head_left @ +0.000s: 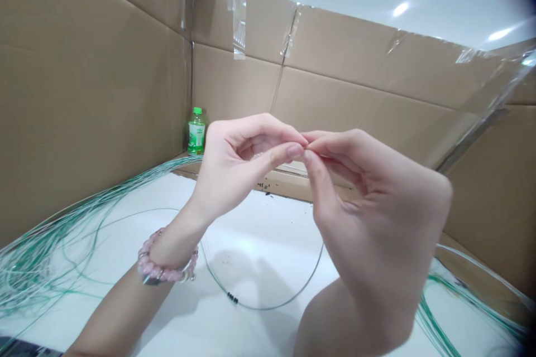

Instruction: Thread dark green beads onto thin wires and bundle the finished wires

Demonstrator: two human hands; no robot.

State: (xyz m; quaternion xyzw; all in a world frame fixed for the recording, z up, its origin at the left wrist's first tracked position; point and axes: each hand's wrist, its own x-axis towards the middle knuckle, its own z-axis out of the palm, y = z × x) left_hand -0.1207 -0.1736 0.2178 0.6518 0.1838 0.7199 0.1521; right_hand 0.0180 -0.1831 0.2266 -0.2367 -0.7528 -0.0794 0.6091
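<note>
- Head view, hands: the left hand [228,173] and right hand [377,217] are raised above the worktop [159,195], meeting at the fingertips.
- Fingers: the left thumb and forefinger [295,150] and the right thumb and forefinger [318,178] are pinched narrow, tip to tip. Anything held between them is too fine to make out.
- Nearest thing: a thin grey wire [268,308] hangs in a loop below the hands, and its upper ends pass out of sight behind them. Where it ends, I cannot tell.
- On the wire: small black beads [232,298] sit together at the low part of the loop, just above the white worktop.
- Left wrist: a pink beaded bracelet [167,265] circles it.
- Around: a large bundle of green-and-white wires [42,256] spreads across the worktop's left side, and a smaller green bundle [435,312] lies at the right. A green-capped plastic bottle [196,133] stands upright in the corner of a taped cardboard wall [92,67].
</note>
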